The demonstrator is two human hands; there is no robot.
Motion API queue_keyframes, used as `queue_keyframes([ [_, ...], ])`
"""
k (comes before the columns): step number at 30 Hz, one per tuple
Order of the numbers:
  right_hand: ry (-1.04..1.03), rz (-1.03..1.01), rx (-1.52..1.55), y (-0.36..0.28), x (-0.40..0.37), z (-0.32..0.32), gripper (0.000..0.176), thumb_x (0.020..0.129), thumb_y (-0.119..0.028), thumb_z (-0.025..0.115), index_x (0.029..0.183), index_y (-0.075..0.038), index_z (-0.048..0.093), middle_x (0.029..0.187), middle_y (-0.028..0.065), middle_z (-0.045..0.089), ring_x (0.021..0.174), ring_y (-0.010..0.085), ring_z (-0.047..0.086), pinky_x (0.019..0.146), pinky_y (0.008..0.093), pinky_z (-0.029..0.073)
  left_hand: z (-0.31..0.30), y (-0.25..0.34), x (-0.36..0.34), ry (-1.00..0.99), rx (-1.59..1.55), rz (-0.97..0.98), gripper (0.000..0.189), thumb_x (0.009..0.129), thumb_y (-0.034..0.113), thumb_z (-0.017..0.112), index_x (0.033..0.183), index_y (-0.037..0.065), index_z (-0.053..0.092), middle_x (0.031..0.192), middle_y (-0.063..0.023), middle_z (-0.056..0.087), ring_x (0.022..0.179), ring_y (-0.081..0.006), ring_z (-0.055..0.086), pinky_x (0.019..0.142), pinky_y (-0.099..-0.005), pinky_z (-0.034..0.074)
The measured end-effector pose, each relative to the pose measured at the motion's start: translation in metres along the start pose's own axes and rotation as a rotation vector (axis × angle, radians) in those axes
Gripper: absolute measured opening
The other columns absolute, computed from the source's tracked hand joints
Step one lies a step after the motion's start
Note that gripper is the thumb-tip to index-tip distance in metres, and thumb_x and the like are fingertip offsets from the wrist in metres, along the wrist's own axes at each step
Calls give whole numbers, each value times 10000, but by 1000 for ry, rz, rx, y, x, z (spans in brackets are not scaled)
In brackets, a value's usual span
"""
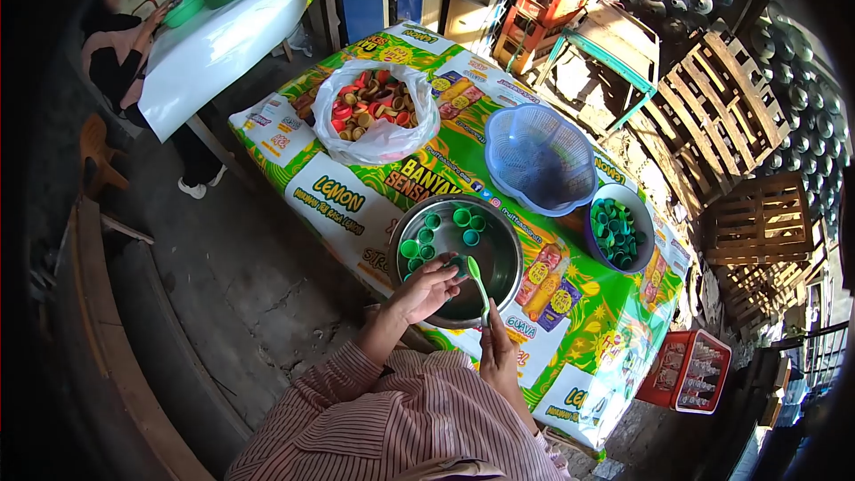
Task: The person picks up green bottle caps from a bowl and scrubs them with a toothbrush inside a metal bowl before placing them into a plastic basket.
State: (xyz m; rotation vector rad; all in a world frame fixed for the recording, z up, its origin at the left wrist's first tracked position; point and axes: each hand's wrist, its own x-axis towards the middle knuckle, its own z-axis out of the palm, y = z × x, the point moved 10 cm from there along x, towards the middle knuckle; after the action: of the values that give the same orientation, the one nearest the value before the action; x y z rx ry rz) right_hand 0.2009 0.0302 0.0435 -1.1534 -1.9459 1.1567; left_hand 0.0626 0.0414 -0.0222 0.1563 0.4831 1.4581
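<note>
In my left hand (422,292) a small green cap (459,267) is pinched between the fingertips, over a steel basin (518,272). My right hand (500,353) grips a green and white toothbrush (482,288) by its handle, its light-green head beside the cap. Several green caps (427,236) sit inside the basin, mostly along its far and left parts. To the right, a bowl (593,249) is filled with more green caps (616,232). Beyond the basin stands a blue plastic basket (541,160).
A white plastic bag (374,150) of red and tan caps stands farther back on the printed tablecloth (338,191). A red crate (686,370) is at the right; wooden pallets (712,107) lie beyond. Another person (125,53) is at a white table (232,36) on the far left.
</note>
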Motion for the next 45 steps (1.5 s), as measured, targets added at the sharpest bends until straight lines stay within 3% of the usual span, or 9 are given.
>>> queue_keyframes([
  [14,74,33,-68,7,14,-8,435,856,-12,418,1287,-62,390,564,132,512,465,167,485,476,264,382,-17,6,3,19,-16,5,231,850,67,523,1075,110,547,999,-29,601,978,-154,550,806,-289,441],
  [19,-2,-193,-104,-27,13,-4,435,811,-11,481,1243,-25,434,693,184,580,575,264,603,534,310,454,2,4,1,54,-33,-23,241,870,106,510,1111,95,514,1063,-33,570,880,-135,567,849,-299,445],
  [22,37,-141,-93,-30,19,-8,424,821,-18,475,1243,-20,434,627,146,538,507,203,540,486,285,413,8,9,-2,90,65,-28,256,869,124,519,1122,90,510,1039,-30,571,899,-126,565,842,-298,443],
  [26,130,57,190,-29,43,-24,367,836,-84,531,1188,6,482,511,-9,443,433,48,382,419,208,299,53,60,-9,77,1086,467,249,834,97,574,1067,25,524,987,-47,580,856,-102,575,735,-236,462],
  [28,174,-38,164,-34,53,-28,340,833,-88,541,1156,12,509,533,-31,446,465,25,382,425,183,284,102,74,-25,-43,1168,662,251,823,73,583,1054,0,519,993,-65,580,834,-117,588,721,-244,473],
  [31,272,-277,84,-58,55,-31,326,832,-77,530,1146,12,516,539,-23,449,482,23,396,430,183,298,111,63,-20,-94,1289,532,273,815,64,581,1072,13,504,997,-106,590,846,-155,601,723,-261,474],
  [35,215,-55,117,-28,51,-19,325,842,-75,521,1161,-11,513,536,-16,450,483,27,387,433,196,315,73,56,-8,42,1703,601,309,805,82,591,1093,33,492,899,-123,616,763,-172,612,667,-272,469],
  [42,-6,70,43,-1,45,3,247,830,-212,597,940,9,577,473,60,407,464,62,331,420,266,310,68,43,-16,-48,1286,288,576,812,48,583,1300,30,280,938,-127,620,809,-169,621,713,-271,494],
  [45,-77,122,211,3,35,4,223,798,-217,649,830,-3,591,517,-18,447,511,40,340,448,241,309,54,25,-19,-86,1255,133,619,824,37,559,1340,55,218,1039,-156,590,901,-207,605,782,-299,486],
])
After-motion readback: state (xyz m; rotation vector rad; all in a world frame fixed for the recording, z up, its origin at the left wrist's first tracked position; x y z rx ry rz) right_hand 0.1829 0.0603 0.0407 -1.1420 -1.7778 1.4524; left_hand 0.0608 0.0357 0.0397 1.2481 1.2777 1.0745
